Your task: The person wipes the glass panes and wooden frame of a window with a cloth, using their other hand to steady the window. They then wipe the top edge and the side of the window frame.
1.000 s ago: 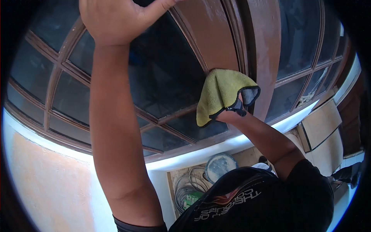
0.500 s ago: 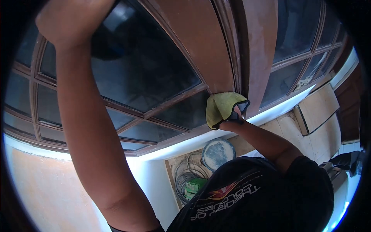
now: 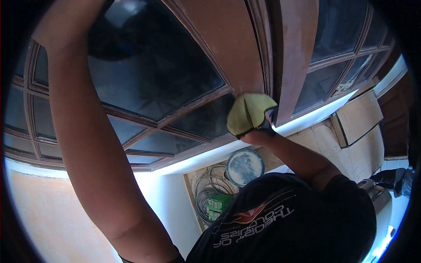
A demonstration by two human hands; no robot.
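A yellow-green cloth (image 3: 250, 111) with dark edging is bunched in my right hand (image 3: 258, 135), against or just in front of the brown wooden window frame (image 3: 245, 57). The cloth covers most of my right fingers, which are closed on it. At the upper left, my left hand (image 3: 66, 24) reaches up in front of the window panes. Its fingers lie beyond the top edge, so what they touch is hidden. A large dark glass pane (image 3: 153, 65) lies between my two hands.
Below the sill stand a round container with a whitish, stained top (image 3: 244, 168), coiled grey cable (image 3: 204, 195) and a green box-like item (image 3: 217, 206). Tan boards (image 3: 357, 118) lie at the right. A dark object (image 3: 390, 180) shows at the right edge.
My right hand and the cloth have moved slightly up and left along the frame. My left arm has shifted left. The view has shifted a little too.
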